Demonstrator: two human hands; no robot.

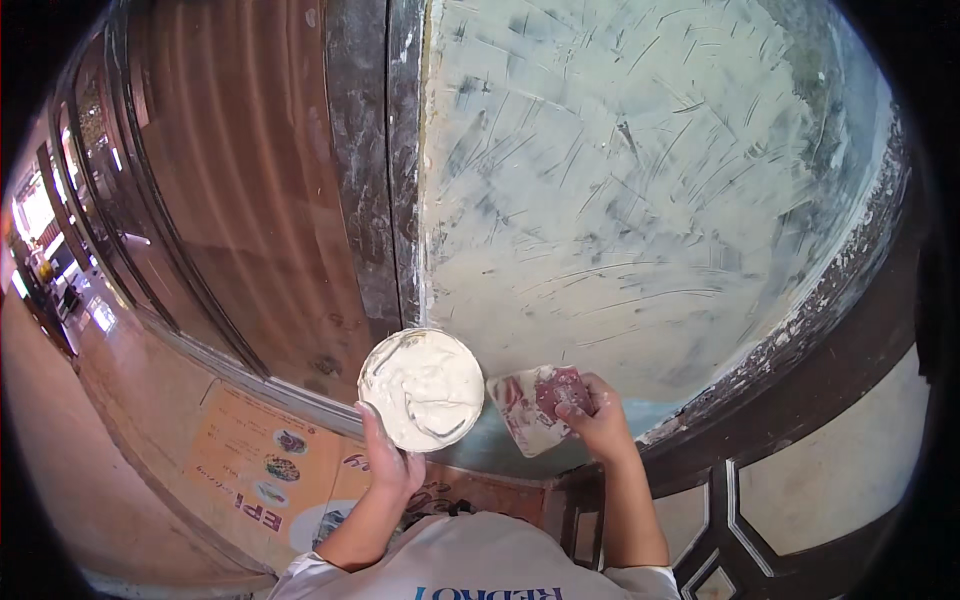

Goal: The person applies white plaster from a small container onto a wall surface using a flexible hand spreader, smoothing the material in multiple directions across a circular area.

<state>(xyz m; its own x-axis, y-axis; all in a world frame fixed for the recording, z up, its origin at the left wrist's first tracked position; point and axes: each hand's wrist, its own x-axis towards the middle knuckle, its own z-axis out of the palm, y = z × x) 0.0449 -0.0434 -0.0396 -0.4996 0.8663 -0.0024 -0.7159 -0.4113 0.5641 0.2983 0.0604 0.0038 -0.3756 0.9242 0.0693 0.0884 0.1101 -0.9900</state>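
Note:
My left hand (388, 448) grips a round tub of cream-coloured putty (422, 390) by its near left side, fingers partly hidden beneath it. The putty has swirls and a curved groove on its surface. Just right of the tub, my right hand (597, 413) is closed round the red grip of a flat, wide-bladed putty spreader (530, 410), thumb on top. Cream smears cover much of the spreader. Beyond both hands rises a wall panel (620, 180) coated in pale putty with dark streaks and scratch marks; whether the spreader touches it I cannot tell.
A dark door frame (372, 160) borders the panel on the left, beside glass backed by a brown curtain (235, 160). Dark trim (800, 330) edges the panel's right. An orange printed banner (265, 455) lies on the floor at lower left. Patterned dark-and-cream panelling (820, 470) stands at lower right.

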